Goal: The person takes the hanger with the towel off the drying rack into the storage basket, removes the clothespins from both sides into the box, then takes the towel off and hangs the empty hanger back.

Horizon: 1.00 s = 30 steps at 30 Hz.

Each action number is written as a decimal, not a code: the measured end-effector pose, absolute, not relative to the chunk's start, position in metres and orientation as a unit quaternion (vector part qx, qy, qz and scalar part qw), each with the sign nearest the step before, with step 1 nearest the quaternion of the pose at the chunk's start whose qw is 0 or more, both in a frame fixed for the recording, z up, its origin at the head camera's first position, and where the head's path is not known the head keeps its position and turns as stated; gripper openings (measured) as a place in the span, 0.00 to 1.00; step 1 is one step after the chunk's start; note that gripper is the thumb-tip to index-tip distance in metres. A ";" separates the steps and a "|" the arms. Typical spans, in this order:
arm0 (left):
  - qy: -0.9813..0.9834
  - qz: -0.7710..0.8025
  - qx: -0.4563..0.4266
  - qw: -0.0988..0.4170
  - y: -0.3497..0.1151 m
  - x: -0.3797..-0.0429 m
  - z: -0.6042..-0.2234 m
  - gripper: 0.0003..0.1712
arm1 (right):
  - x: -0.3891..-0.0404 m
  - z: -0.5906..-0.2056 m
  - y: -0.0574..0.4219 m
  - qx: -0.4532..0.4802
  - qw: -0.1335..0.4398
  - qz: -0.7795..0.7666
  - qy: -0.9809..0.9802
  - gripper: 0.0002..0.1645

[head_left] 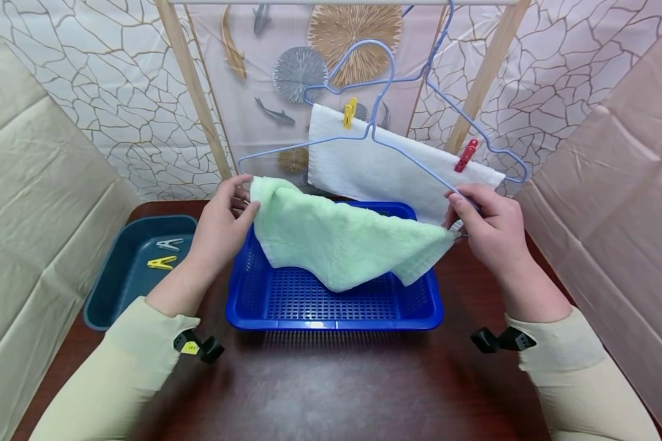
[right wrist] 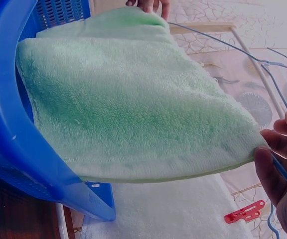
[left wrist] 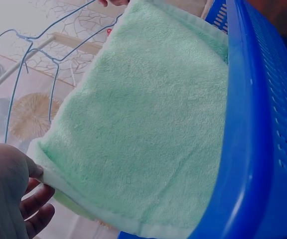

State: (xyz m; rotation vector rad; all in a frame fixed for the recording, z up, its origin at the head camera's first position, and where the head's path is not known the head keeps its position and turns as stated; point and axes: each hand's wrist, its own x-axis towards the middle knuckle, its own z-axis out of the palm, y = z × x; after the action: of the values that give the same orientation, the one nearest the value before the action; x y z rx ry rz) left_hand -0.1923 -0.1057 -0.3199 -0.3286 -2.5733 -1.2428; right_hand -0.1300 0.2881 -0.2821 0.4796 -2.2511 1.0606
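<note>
Between my two hands, the pale green terry towel (head_left: 347, 239) hangs over the blue perforated basket (head_left: 333, 324), its top edge spread, I think, to match the front blue wire hanger (head_left: 370, 130) behind it. My left hand (head_left: 224, 215) pinches one corner; my right hand (head_left: 491, 217) pinches the other together with the hanger's arm, probably so the two line up. Beyond my right grip, a yellow clothespin (head_left: 350, 113) and a red clothespin (head_left: 466, 155) hold a white towel (head_left: 364, 171) on the rear blue hanger (head_left: 427, 67), likely against slipping. Outside my left forearm, a teal tray (head_left: 129, 269) holds two loose clothespins (head_left: 162, 263), presumably for easy reach. Green cloth hides most of the front hanger's bottom bar, so I cannot tell whether it passes over it. Above my grips, the rear hanger's hook is cut off.
</note>
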 end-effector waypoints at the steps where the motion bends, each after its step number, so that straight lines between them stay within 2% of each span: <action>1: -0.888 -0.426 -0.112 0.132 -0.106 -0.192 -0.320 0.27 | -0.131 -0.283 0.289 0.180 0.300 0.400 -0.847 0.08; 22: -0.897 -0.406 -0.105 0.135 -0.109 -0.188 -0.334 0.27 | -0.122 -0.272 0.278 0.180 0.297 0.405 -0.846 0.08; 30: -0.900 -0.399 -0.104 0.139 -0.111 -0.187 -0.336 0.27 | -0.133 -0.285 0.288 0.174 0.301 0.400 -0.848 0.07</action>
State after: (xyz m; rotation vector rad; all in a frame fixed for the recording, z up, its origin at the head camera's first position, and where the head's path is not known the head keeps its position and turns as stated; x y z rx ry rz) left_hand -0.1869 -0.1108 -0.3363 -0.3013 -2.6032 -1.1541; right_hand -0.1326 0.2882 -0.2849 0.4605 -2.2511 1.0610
